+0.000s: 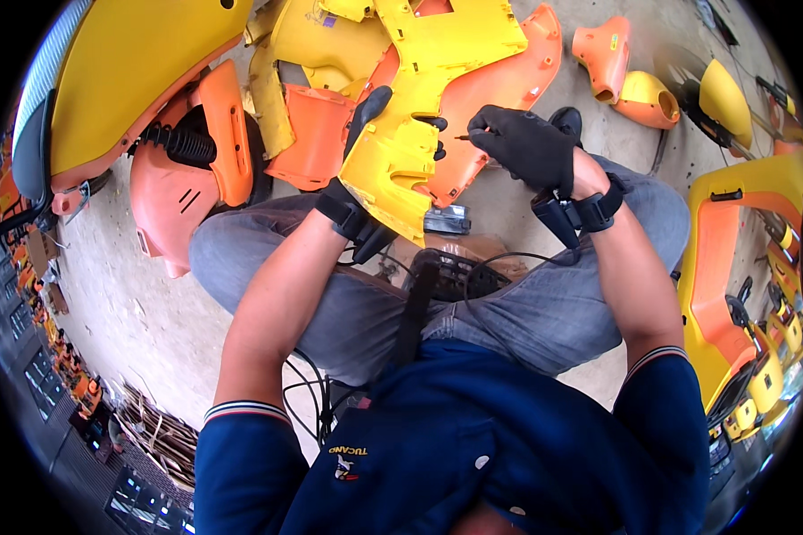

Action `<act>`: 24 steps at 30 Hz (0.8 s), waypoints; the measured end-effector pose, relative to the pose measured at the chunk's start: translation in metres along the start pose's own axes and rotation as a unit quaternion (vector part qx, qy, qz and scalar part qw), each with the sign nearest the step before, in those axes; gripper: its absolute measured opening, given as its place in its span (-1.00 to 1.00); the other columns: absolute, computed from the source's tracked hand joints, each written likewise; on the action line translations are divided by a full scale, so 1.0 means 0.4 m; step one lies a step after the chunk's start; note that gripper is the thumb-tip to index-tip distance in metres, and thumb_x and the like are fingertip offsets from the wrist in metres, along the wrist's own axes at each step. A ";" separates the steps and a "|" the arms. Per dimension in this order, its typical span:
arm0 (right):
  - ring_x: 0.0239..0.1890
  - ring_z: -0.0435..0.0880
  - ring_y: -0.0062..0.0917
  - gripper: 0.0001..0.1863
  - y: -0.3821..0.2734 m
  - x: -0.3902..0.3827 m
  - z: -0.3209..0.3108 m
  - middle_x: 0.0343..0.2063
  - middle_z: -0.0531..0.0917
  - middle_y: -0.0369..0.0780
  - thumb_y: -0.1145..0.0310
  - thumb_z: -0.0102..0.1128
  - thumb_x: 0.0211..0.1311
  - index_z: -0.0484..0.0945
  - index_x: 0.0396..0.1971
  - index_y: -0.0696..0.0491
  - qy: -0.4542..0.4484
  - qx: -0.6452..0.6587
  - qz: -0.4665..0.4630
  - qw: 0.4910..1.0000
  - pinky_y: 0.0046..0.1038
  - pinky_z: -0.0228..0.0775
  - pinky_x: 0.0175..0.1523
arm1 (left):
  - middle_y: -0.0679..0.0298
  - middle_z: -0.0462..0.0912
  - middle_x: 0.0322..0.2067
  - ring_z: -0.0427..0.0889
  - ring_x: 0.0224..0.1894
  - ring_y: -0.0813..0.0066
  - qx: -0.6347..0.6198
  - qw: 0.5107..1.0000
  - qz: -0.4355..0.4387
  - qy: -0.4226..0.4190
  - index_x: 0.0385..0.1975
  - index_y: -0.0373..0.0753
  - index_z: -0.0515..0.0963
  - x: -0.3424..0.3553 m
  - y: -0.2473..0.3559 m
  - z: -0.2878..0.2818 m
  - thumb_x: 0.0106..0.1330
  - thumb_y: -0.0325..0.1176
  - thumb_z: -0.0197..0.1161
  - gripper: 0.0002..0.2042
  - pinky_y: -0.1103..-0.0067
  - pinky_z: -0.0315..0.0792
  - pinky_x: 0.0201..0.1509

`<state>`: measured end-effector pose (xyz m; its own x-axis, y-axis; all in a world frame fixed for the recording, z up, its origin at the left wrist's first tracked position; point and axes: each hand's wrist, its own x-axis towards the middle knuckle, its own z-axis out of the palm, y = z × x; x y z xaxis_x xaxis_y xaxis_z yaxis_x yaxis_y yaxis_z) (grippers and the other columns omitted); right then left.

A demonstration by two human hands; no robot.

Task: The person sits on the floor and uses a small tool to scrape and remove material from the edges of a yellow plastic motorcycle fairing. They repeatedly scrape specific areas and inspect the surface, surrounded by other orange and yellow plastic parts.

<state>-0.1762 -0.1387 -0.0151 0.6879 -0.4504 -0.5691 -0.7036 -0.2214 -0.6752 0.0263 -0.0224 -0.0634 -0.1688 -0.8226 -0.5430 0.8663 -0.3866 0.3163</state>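
Note:
My left hand point(372, 107), in a black glove, grips a yellow plastic panel point(385, 165) raised over my lap. Its thumb lies along the panel's left edge, and fingertips show past the right edge. The panel has notches and clips along its side. To the right of it, my right hand point(528, 150), also gloved in black, is closed in a pinch. A small thin dark piece point(461, 137) sticks out from its fingertips toward the panel, too small to name. Beyond both hands lie a large yellow panel point(455, 40) and an orange panel point(522, 76).
A scooter's yellow front body point(143, 71) stands at the left, near an orange fender point(174, 196). Orange housings point(603, 58) lie at the far right. A yellow-orange frame point(718, 267) stands beside my right knee. Black cables point(308, 388) hang near my lap.

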 end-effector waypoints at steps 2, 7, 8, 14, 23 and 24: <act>-0.37 0.59 -0.56 -0.75 -0.007 -0.022 -0.040 -0.45 0.55 -0.25 0.27 0.04 0.36 0.49 -0.18 0.16 -0.016 0.185 0.011 0.982 -0.46 0.45 -0.22 | 0.13 0.66 -0.24 0.69 -0.33 0.26 0.006 1.000 0.015 0.016 0.04 -0.27 0.48 -0.013 0.000 0.016 0.30 0.15 0.14 -0.43 0.42 0.61 -0.28; -0.34 0.56 -0.58 -0.78 -0.011 -0.029 0.002 -0.44 0.55 -0.24 0.27 0.09 0.34 0.47 -0.21 0.14 0.019 0.172 -0.095 0.980 -0.44 0.40 -0.19 | 0.13 0.66 -0.22 0.69 -0.28 0.28 -0.020 0.999 -0.011 -0.035 0.05 -0.28 0.47 -0.003 0.004 0.005 0.33 0.09 0.12 -0.47 0.38 0.60 -0.20; -0.34 0.56 -0.54 -0.77 -0.005 -0.019 0.014 -0.43 0.56 -0.21 0.27 0.09 0.34 0.46 -0.22 0.14 0.028 0.154 -0.115 0.981 -0.42 0.40 -0.19 | 0.10 0.66 -0.14 0.70 -0.20 0.25 -0.050 0.995 -0.029 -0.076 0.11 -0.29 0.44 -0.001 0.008 -0.014 0.38 0.04 0.09 -0.48 0.31 0.60 -0.08; -0.29 0.58 -0.40 -0.74 0.003 -0.009 0.018 -0.34 0.60 -0.13 0.27 0.08 0.36 0.47 -0.14 0.16 0.043 0.075 -0.185 0.979 -0.38 0.41 -0.10 | 0.09 0.67 -0.10 0.72 -0.18 0.23 -0.060 0.994 -0.049 -0.074 0.15 -0.30 0.43 0.000 0.004 -0.031 0.42 -0.02 0.06 -0.50 0.28 0.62 -0.02; -0.21 0.62 -0.14 -0.76 -0.011 0.012 0.037 -0.29 0.62 -0.05 0.30 0.06 0.35 0.45 -0.13 0.13 0.029 -0.030 -0.230 0.972 -0.26 0.43 -0.10 | 0.22 0.63 -0.27 0.67 -0.30 0.38 -0.029 0.999 -0.006 0.032 0.02 -0.24 0.48 -0.023 -0.014 0.041 0.29 0.08 0.16 -0.48 0.44 0.62 -0.21; -0.21 0.62 -0.11 -0.77 -0.007 0.015 0.049 -0.30 0.62 -0.04 0.29 0.07 0.33 0.44 -0.14 0.12 0.042 -0.032 -0.246 0.968 -0.23 0.43 -0.12 | 0.21 0.63 -0.26 0.67 -0.28 0.37 -0.049 0.998 0.004 0.040 0.04 -0.25 0.48 -0.024 -0.016 0.049 0.29 0.06 0.16 -0.49 0.43 0.62 -0.19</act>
<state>-0.1666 -0.1240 -0.0257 0.9274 -0.3449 -0.1445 -0.3061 -0.4784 -0.8231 0.0132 -0.0202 -0.0448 -0.1279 -0.7881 -0.6021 0.9095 -0.3353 0.2457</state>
